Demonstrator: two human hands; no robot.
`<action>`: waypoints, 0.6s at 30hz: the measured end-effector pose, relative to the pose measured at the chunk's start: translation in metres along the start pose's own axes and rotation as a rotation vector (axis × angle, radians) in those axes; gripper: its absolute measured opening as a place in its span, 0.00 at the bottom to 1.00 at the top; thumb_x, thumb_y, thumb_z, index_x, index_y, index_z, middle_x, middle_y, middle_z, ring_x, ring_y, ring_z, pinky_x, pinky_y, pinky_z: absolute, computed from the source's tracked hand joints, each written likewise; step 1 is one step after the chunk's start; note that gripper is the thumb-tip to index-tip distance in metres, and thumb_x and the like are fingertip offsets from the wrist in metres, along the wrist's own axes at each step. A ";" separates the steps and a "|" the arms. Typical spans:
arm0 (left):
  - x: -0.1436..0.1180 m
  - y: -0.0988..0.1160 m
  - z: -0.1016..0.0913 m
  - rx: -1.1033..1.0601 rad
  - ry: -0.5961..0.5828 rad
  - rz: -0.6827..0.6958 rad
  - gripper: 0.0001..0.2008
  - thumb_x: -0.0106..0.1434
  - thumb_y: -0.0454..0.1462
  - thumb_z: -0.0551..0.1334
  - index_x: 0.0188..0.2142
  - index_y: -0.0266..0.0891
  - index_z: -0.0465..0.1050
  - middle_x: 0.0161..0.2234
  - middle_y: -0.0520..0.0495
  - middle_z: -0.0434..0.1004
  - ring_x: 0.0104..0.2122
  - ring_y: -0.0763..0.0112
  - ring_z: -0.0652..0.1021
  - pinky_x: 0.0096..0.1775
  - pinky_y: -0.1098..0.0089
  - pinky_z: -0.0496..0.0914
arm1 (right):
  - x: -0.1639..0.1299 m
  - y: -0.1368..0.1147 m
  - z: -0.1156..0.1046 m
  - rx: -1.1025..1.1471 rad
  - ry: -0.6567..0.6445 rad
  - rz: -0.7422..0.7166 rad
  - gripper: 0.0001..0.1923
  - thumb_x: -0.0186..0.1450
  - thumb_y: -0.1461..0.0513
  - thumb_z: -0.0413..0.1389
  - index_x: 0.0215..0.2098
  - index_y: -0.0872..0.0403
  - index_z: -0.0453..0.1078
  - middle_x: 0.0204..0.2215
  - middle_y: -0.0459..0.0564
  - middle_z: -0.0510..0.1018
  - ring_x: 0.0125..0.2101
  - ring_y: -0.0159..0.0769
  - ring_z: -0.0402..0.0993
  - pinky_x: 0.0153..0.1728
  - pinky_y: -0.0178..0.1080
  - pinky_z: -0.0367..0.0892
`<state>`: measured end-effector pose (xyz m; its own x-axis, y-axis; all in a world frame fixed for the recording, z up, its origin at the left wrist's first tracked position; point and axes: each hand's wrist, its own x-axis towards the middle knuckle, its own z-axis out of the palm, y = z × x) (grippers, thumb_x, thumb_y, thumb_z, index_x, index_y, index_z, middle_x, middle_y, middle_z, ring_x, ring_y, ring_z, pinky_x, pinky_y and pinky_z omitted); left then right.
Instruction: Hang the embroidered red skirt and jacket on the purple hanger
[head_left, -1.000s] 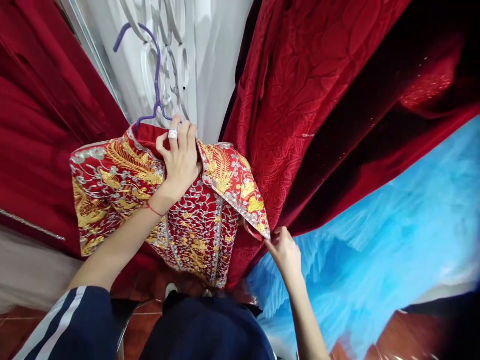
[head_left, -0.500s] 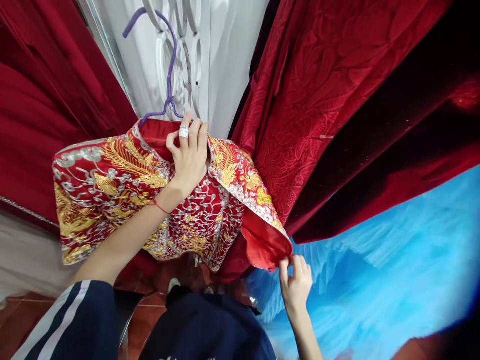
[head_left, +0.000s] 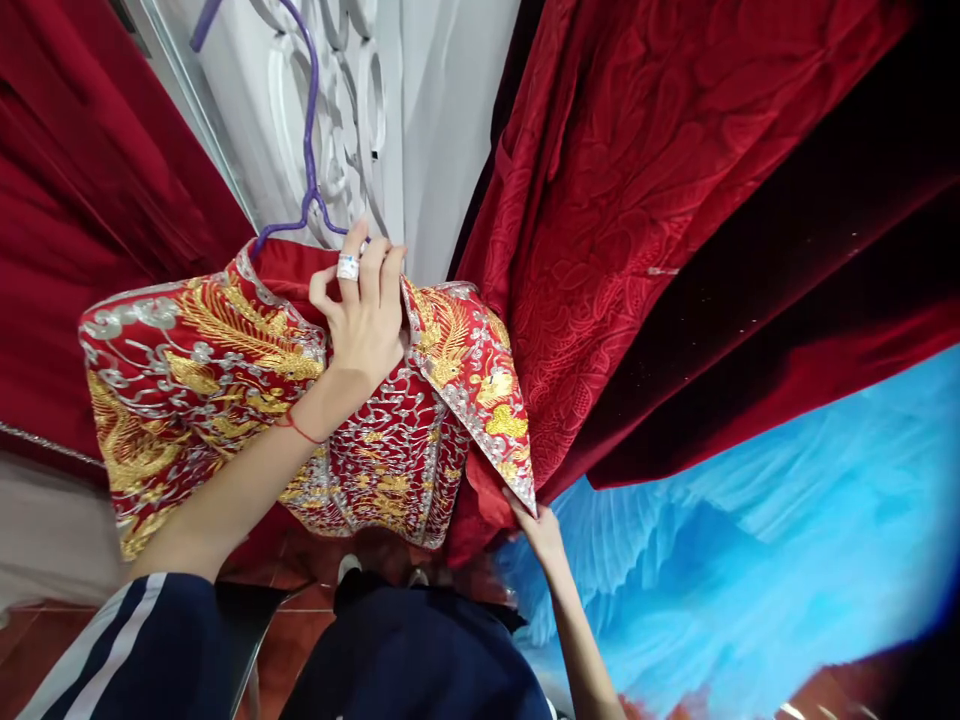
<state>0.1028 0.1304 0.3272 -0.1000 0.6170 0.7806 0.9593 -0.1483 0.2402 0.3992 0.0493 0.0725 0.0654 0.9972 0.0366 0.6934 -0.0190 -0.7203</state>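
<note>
A short red jacket (head_left: 375,480), embroidered in gold and silver, hangs on a purple hanger (head_left: 310,130). My left hand (head_left: 367,325), with a wide silvery ring on one finger, is closed over the open collar where the hanger's right arm enters. On the right, the sleeve (head_left: 480,385) drapes down, its plain red lining showing at the lower edge. My right hand (head_left: 541,535) is closed on that sleeve's hem, its fingers partly hidden behind the cloth. The hanger's right arm is hidden by my left hand and the jacket.
Behind the hanger stands a white scrollwork frame (head_left: 285,90) with white cloth. Dark red embroidered garments (head_left: 600,200) hang to the right. Blue fabric (head_left: 750,520) spreads at lower right. A dark seat (head_left: 251,620) is at lower left above red floor tiles.
My right hand has moved left and inward, its fingers going under the sleeve's hem, and the sleeve hangs closer to the jacket. Jacket, hanger and left hand sit slightly further left in view.
</note>
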 end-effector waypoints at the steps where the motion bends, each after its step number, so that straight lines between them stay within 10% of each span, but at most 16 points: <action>1: 0.000 0.000 0.001 -0.007 0.006 -0.001 0.34 0.60 0.30 0.56 0.66 0.47 0.58 0.66 0.41 0.62 0.71 0.46 0.48 0.63 0.35 0.47 | -0.001 -0.001 0.008 0.042 -0.039 -0.024 0.28 0.67 0.42 0.44 0.23 0.51 0.69 0.17 0.47 0.72 0.19 0.39 0.72 0.23 0.37 0.63; 9: -0.002 -0.003 0.007 -0.122 0.027 -0.086 0.30 0.64 0.34 0.55 0.66 0.50 0.60 0.67 0.43 0.62 0.71 0.49 0.51 0.66 0.38 0.47 | 0.002 0.028 -0.022 -0.065 0.121 -0.068 0.12 0.60 0.58 0.50 0.34 0.54 0.73 0.33 0.57 0.79 0.36 0.46 0.72 0.36 0.42 0.64; 15: -0.001 -0.004 0.007 -0.115 0.036 -0.074 0.32 0.61 0.31 0.56 0.65 0.44 0.61 0.66 0.39 0.62 0.71 0.52 0.49 0.67 0.41 0.45 | -0.015 0.044 -0.054 -0.150 0.111 -0.180 0.12 0.59 0.55 0.50 0.29 0.52 0.72 0.20 0.50 0.74 0.23 0.38 0.68 0.27 0.37 0.61; 18: 0.001 -0.007 0.012 -0.125 0.066 -0.076 0.30 0.61 0.30 0.55 0.63 0.45 0.64 0.65 0.41 0.64 0.72 0.54 0.47 0.67 0.43 0.43 | -0.037 0.040 -0.071 -0.032 0.375 -0.188 0.09 0.60 0.57 0.52 0.28 0.52 0.70 0.21 0.49 0.73 0.24 0.38 0.68 0.28 0.38 0.63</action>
<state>0.0986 0.1410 0.3194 -0.1921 0.5787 0.7926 0.9083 -0.2009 0.3668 0.4752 0.0070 0.0915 0.1880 0.8883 0.4190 0.7399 0.1524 -0.6552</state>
